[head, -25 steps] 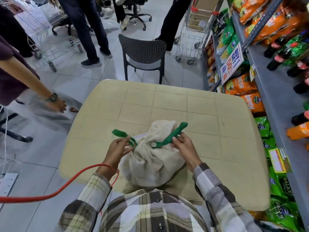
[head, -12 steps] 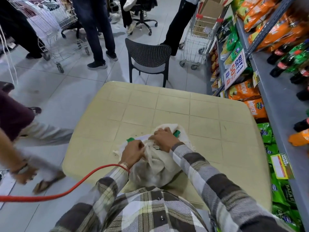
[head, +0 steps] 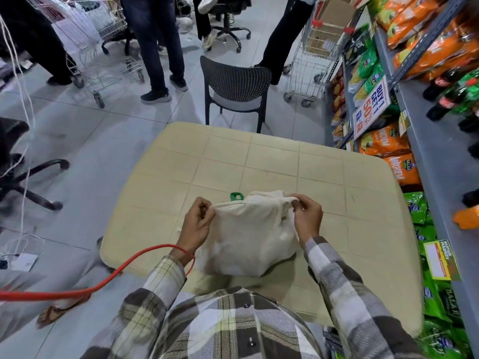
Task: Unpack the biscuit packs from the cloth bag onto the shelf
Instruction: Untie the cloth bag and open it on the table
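A cream cloth bag (head: pixel 248 239) with green handles (head: pixel 236 196) sits on the near half of the beige table (head: pixel 285 167). My left hand (head: pixel 198 220) pinches the bag's top hem at its left corner. My right hand (head: pixel 305 216) pinches the hem at the right corner. The hem is stretched taut between them. The bag bulges, but its contents are hidden; no biscuit packs show. The grey shelf (head: pixel 438 156) runs along the right, stocked with snack packs and bottles.
A black chair (head: pixel 234 92) stands at the table's far edge. Shopping carts (head: pixel 308 71) and several standing people fill the aisle beyond. A red cable (head: pixel 103 283) runs from my left wrist off to the left. An office chair base (head: pixel 28 182) sits at left.
My hands left the bunched middle of the bag and moved apart to its top corners, pulling the hem wide. The green handles have dropped behind the bag. The person at left has gone.
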The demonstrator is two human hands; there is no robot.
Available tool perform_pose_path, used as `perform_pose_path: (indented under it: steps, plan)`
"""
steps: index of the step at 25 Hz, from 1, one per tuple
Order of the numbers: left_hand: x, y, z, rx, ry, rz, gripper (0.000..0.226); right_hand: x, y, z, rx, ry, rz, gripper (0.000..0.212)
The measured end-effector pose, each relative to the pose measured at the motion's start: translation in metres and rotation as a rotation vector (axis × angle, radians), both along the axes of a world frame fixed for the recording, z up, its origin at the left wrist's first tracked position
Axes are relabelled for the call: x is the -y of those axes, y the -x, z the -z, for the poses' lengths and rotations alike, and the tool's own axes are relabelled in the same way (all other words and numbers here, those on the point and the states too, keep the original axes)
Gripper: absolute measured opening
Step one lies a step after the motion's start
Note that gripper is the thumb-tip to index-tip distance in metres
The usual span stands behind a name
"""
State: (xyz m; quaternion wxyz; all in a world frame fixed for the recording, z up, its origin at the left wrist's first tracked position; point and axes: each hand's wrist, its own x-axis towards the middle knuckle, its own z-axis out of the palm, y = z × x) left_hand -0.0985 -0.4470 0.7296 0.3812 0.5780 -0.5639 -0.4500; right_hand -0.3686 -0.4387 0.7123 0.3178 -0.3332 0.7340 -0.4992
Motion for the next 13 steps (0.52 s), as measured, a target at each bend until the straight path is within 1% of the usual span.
perform_pose_path:
  steps: [1,3,5,6,7,8,9,10,11,12,13]
  plan:
    - [-0.001,0.002,-0.001,-0.051,-0.041,-0.040,0.017,-0.004,0.001,0.005,0.038,-0.042,0.024,0.031]
    - [-0.003,0.009,-0.007,-0.126,-0.158,-0.120,0.021,-0.010,-0.005,0.012,0.033,-0.052,-0.063,0.030]
    - [0.000,0.016,-0.015,-0.142,-0.313,-0.121,0.022,-0.014,-0.012,0.008,-0.111,0.072,-0.260,0.027]
    - [0.003,0.018,-0.021,-0.081,-0.383,-0.079,0.033,-0.014,-0.013,0.002,-0.207,0.125,-0.412,0.028]
    - [0.006,0.019,-0.025,0.043,-0.421,-0.012,0.051,-0.011,-0.013,-0.003,-0.325,0.128,-0.583,0.033]
    - [0.008,0.019,-0.028,0.209,-0.428,0.065,0.064,-0.007,-0.012,-0.007,-0.477,0.085,-0.749,0.041]
    - [0.010,0.019,-0.027,0.392,-0.401,0.148,0.068,-0.002,-0.011,-0.009,-0.650,0.021,-0.889,0.050]
    - [0.011,0.019,-0.026,0.540,-0.349,0.225,0.063,0.003,-0.009,-0.008,-0.814,-0.028,-0.990,0.054]
    - [0.012,0.017,-0.026,0.614,-0.283,0.267,0.054,0.006,-0.007,-0.007,-0.915,-0.021,-1.035,0.049]
    - [0.012,0.013,-0.025,0.605,-0.200,0.253,0.044,0.009,-0.005,-0.006,-0.908,0.024,-0.999,0.041]
    - [0.010,0.008,-0.026,0.550,-0.102,0.186,0.035,0.009,-0.002,-0.007,-0.804,0.072,-0.866,0.032]
